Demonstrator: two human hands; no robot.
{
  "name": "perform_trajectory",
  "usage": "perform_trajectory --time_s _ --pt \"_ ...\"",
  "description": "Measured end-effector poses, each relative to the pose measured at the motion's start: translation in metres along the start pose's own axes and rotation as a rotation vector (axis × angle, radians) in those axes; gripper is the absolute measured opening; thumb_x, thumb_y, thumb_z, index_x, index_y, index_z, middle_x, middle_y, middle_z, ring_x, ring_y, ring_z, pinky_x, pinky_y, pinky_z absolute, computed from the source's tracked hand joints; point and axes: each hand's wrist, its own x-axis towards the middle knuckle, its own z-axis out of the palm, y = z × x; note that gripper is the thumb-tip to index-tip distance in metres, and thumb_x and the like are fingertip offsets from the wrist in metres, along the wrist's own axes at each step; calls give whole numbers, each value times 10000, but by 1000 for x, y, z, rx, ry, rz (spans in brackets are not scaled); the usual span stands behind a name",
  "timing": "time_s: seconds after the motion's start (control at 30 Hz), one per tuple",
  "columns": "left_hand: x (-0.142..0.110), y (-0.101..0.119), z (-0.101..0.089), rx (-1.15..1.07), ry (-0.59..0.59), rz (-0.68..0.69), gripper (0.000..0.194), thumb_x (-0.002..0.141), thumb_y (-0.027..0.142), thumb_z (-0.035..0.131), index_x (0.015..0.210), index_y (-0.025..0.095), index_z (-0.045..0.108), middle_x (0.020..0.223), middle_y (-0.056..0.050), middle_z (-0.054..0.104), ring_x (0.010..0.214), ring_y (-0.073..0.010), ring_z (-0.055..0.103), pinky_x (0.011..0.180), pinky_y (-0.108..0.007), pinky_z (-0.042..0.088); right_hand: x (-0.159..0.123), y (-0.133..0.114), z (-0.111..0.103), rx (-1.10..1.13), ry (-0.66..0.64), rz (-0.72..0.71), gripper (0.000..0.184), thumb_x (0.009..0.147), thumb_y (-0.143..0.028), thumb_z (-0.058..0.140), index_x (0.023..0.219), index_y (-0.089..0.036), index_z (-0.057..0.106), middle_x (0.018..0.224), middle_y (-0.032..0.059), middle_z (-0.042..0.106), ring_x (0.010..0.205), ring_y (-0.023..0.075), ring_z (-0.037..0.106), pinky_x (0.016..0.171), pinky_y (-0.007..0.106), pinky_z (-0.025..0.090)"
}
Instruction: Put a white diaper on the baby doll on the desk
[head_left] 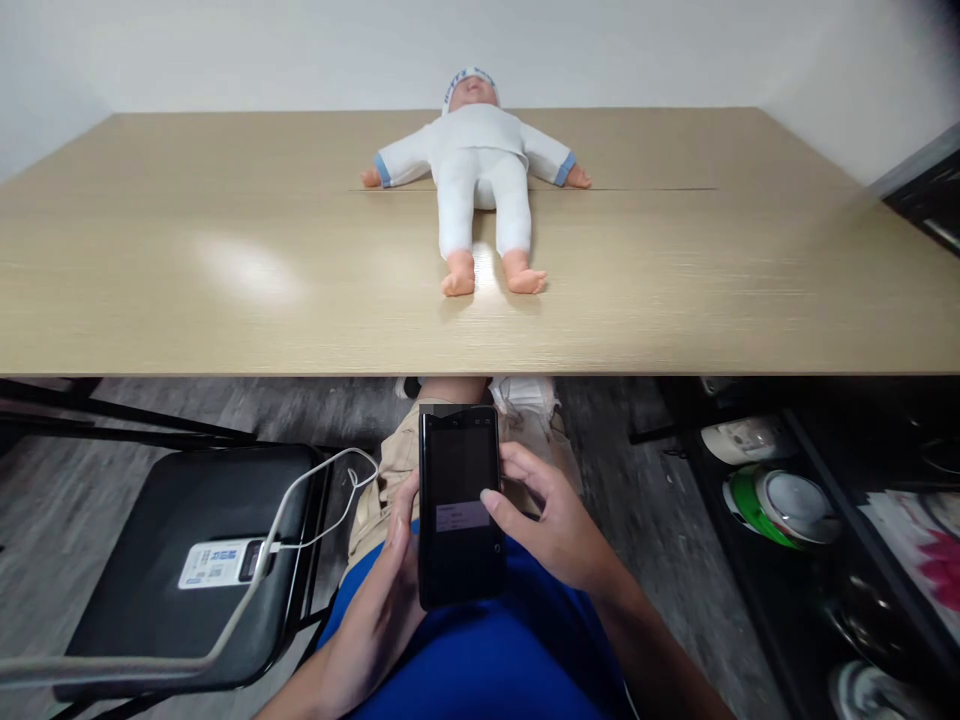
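Observation:
A black smartphone [461,560] is held upright over my lap, its dark screen showing a small pale panel. My left hand [394,575] wraps the phone's left side, fingers partly hidden behind it. On the opposite side, my right hand [547,515] grips the right edge, with the thumb resting on the screen near the panel. Beyond the phone, a baby doll [480,165] in a white suit with blue cuffs and a printed cap lies on its back on the wooden table [187,240]. Its arms are spread and its feet point towards me.
To my left stands a black folding chair [150,500] with a white power bank [221,564] on its seat, a white cable [285,490] running from it. At the right, a dark shelf [750,530] holds a green-and-white round container [784,505] and papers [907,540].

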Motion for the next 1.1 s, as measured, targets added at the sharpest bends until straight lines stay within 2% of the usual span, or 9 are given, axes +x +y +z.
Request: perform_trajectory --time_s 0.2,0.47,0.67,0.77,0.87,0.97,1.1 --pt "0 0 0 -21 -24 -4 581 1194 534 246 1766 507 147 1844 68 305 1735 -237 171 1432 -500 78 0 -1 -1 -7 0 0 289 1031 -236 676 1315 -244 727 1300 48 780 1168 204 733 1083 343 572" --pt "1 -1 0 -27 1 -2 603 1185 546 311 1769 491 171 1837 39 336 1720 -272 243 1427 -519 154 1 0 -1 -5 -12 -7 310 1044 -261 675 1350 -262 722 1303 48 774 1170 211 728 1101 369 563" --pt "3 1 4 -19 6 -12 576 1181 554 336 1747 529 231 1820 58 373 1702 -266 298 1422 -501 180 -1 6 -5 40 -34 -38 293 1076 -349 670 1353 -267 720 1258 60 752 1167 227 696 1118 392 539" --pt "5 2 8 8 61 -7 579 1178 557 364 1745 519 257 1815 47 383 1678 -277 359 1410 -502 232 -3 9 -7 140 -72 -20 323 1099 -426 646 1374 -268 709 1117 46 725 948 185 666 931 329 570" --pt "5 3 9 37 103 -2 618 1166 566 407 1756 505 233 1802 11 414 1629 -305 447 1380 -525 306 -3 10 -6 308 -104 30 342 1121 -484 604 1357 -258 704 919 4 643 743 139 562 714 265 498" --pt "5 3 6 43 93 -25 663 1154 584 433 1764 504 187 1778 -18 457 1576 -329 520 1346 -558 361 -1 7 -3 380 -110 34 332 1136 -486 572 1299 -238 721 856 -12 577 721 134 530 715 269 476" --pt "6 4 5 42 93 -34 642 1162 585 402 1761 517 181 1780 -6 454 1545 -316 556 1342 -549 366 2 4 -2 374 -93 31 308 1139 -476 566 1244 -235 725 871 -10 573 716 135 532 715 277 480"
